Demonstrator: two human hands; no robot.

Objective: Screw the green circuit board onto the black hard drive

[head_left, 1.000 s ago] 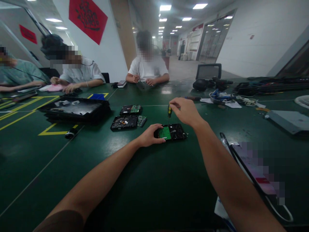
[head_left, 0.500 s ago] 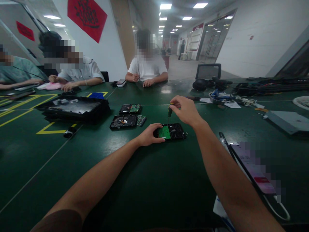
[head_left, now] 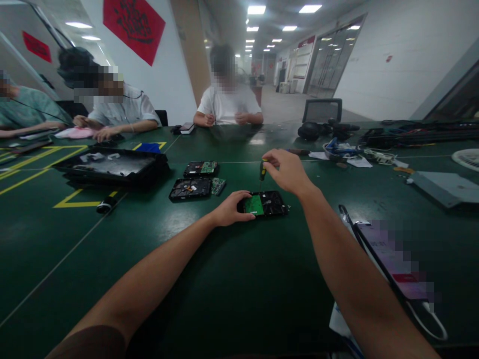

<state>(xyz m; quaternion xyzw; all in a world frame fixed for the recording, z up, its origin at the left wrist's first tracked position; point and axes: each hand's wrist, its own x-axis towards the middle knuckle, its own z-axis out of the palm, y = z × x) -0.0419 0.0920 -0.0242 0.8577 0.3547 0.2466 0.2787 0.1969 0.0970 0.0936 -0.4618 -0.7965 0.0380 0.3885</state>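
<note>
A black hard drive with a green circuit board facing up lies flat on the green table. My left hand grips its left end and presses it down. My right hand pinches the top of a small screwdriver with a yellow and black handle. The screwdriver stands upright with its tip on the far edge of the board.
Two more hard drives and a loose green board lie to the left, beside a black tray. Three other people sit along the far edge. Cables, a fan and a grey box lie right; a phone sits near my right arm.
My right hand has shifted only slightly on the screwdriver, which stays upright on the board. My left hand keeps its hold on the drive. The person opposite moved their hands together.
</note>
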